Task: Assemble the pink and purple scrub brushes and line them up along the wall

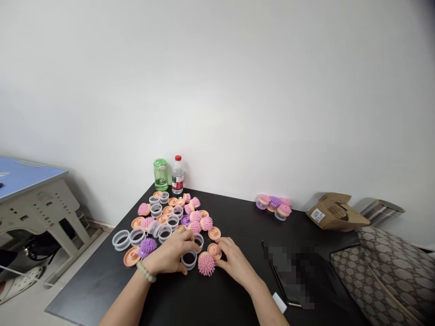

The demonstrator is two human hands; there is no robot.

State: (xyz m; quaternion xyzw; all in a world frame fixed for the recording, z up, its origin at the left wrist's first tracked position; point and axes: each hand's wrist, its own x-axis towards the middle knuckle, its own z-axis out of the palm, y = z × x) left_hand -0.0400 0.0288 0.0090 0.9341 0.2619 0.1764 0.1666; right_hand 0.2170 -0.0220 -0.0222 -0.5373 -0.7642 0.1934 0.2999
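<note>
The left hand [170,254] curves half-closed beside a clear plastic ring [189,267], its hold unclear, while the open right hand [234,263] touches a peach disc [214,251] near a pink spiky silicone head [206,265], with matching parts spread within easy reach across the black table [102,294]

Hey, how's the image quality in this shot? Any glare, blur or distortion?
In the head view, light is soft and even, with only a faint sheen on the black table; the wide lens bends the edges, tilting the blue-topped desk; the top right corner darkens; a pixelated patch blurs the phone; the left hand and right hand look fairly sharp.
</note>
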